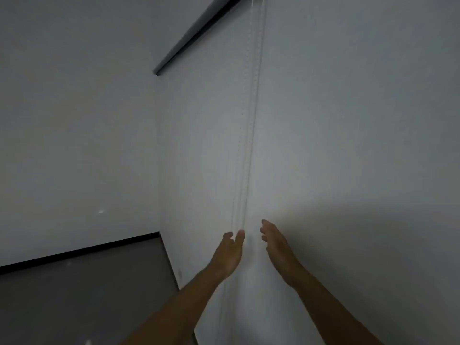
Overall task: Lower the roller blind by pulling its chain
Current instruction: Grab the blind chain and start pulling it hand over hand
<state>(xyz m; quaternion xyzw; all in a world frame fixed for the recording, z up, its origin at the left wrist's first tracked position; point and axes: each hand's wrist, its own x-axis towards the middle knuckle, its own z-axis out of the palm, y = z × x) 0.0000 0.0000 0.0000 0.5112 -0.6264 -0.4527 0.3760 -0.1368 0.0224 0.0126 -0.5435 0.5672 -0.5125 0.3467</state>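
Two bare hands, one chain loop showing as two pale strands, one blind, one dark rail up top.

Far left: plain wall (74, 120), grey floor (87, 295) below it with a dark skirting line (79, 250) between them.

Left hand (227, 257) reaches up from the lower middle, fingers (240, 236) loosely spread and not clenched, tips right at the strands; whether they actually touch the chain, can't tell, too blurry.

Chain (251, 135) hangs in front of the blind, near its left edge, running from the top of frame down past the left wrist. Thin, whitish, beaded, hard to pick out against the fabric. The two strands run close together, almost parallel.

Right hand (276, 245) just right of the chain, fingers released, a bit curled, holding nothing, a small gap from the strands.

Blind (348, 120) is pale grey, flat, fills the right half of view, already covering all the way down. Rail (199, 28) slants from the top middle down-left.
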